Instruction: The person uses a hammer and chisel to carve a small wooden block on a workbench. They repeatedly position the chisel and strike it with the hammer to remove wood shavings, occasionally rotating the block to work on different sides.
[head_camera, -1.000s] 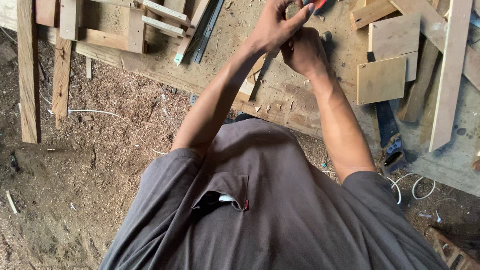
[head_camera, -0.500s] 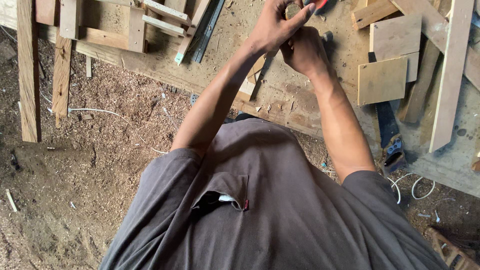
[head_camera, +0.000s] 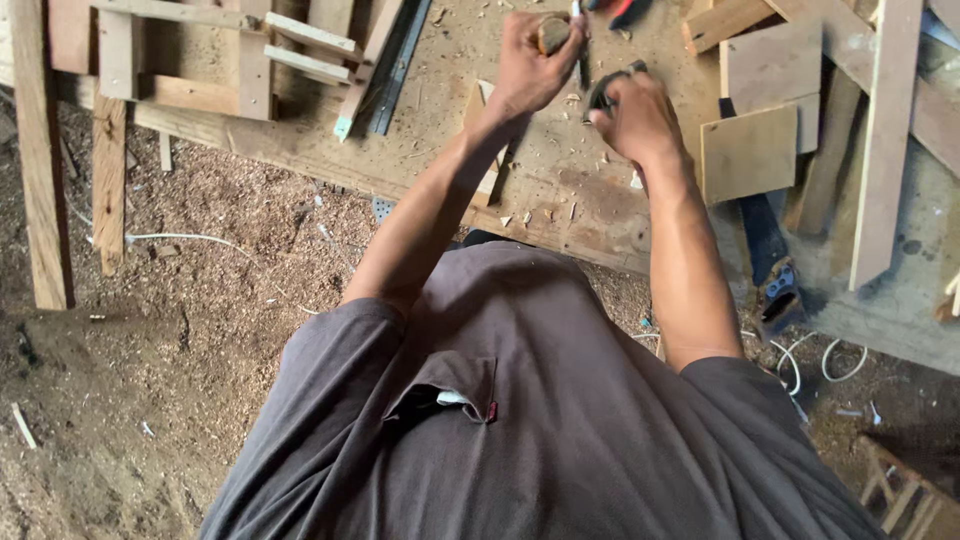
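Holding a small wood piece (head_camera: 553, 33) in our closed left hand (head_camera: 530, 65) above the workbench (head_camera: 560, 190), we grip a dark tool (head_camera: 606, 88) in our closed right hand (head_camera: 640, 120). With both hands this close together, a slip could send the tool into our fingers or knock the piece into the sawdust.

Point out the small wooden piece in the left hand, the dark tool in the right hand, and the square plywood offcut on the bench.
small wooden piece (head_camera: 552, 33), head view, its rounded end.
dark tool (head_camera: 612, 82), head view, its handle.
square plywood offcut (head_camera: 749, 153), head view, face centre.
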